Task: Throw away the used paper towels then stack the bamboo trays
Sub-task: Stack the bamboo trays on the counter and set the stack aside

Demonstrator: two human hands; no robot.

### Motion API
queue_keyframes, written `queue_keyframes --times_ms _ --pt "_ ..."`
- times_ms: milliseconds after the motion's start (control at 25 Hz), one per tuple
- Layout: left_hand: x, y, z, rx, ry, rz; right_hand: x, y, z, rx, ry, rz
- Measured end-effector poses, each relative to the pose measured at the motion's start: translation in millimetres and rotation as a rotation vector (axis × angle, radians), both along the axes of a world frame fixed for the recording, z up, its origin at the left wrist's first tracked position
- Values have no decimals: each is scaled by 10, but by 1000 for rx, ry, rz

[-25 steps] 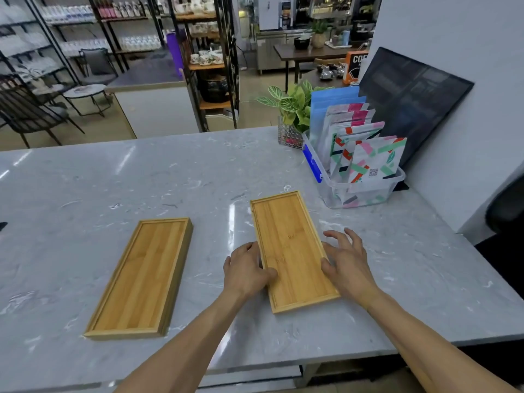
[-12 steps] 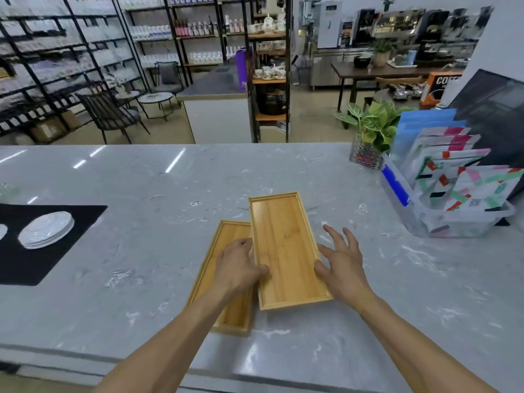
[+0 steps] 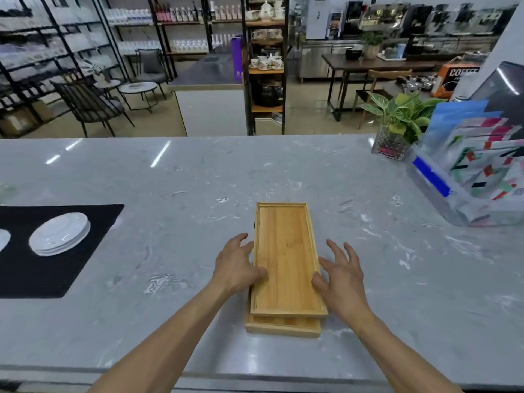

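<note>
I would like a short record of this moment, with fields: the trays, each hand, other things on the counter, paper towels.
trays: top bamboo tray lies on bottom bamboo tray, slightly askew
left hand: fingers spread, thumb on the top tray's left rim
right hand: fingers spread, thumb at the right rim
counter: white plates on black mat; plant; clear bin of packets
paper towels: none visible

A café and tableware showroom: black metal shelving (image 3: 71, 46) lined with white crockery, a wooden rack (image 3: 266, 63) of teapots and floral cups, espresso machines (image 3: 382, 21) along a steel back bar, and an orange coffee sign (image 3: 456, 79), seen across a grey marble table (image 3: 198, 180) holding stacked white plates (image 3: 59, 234)
</note>
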State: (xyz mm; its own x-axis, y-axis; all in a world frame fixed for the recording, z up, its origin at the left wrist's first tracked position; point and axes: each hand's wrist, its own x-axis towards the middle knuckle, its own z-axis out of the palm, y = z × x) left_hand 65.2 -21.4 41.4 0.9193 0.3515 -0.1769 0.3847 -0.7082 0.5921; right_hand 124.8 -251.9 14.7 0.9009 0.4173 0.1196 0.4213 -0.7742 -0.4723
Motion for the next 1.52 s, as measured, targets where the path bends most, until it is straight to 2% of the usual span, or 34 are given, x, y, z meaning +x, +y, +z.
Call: queue_keyframes --times_ms 200,400,480,560,640,720,800,1160,1320,1520 --pt "-92 119 -147 -60 20 -48 -188 79 -83 -20 30 -55" --pt "-112 132 -204 -24 14 -98 -243 56 -111 -33 74 -71" --pt "-147 139 -226 -8 -20 -118 -296 25 -113 21 102 -57" --pt "-261 150 -268 -110 -81 -137 -391 -38 -125 115 169 -41" --pt "-460 109 -304 -335 -153 -132 -514 -139 -167 166 214 45" --pt "-690 52 -366 -478 -190 -147 -607 -228 -210 118 205 139" --pt "-863 12 -465 -528 -200 -193 -645 -297 -251 87 167 191" --pt "-1058 -40 -605 -431 -343 -145 -702 -364 -386 65 -59 235" --pt "-1077 -62 -624 -259 -390 -161 -754 -357 -385 68 -154 214" --pt "-1094 -89 -655 -184 -441 -165 -773 -363 -394 104 -114 202"
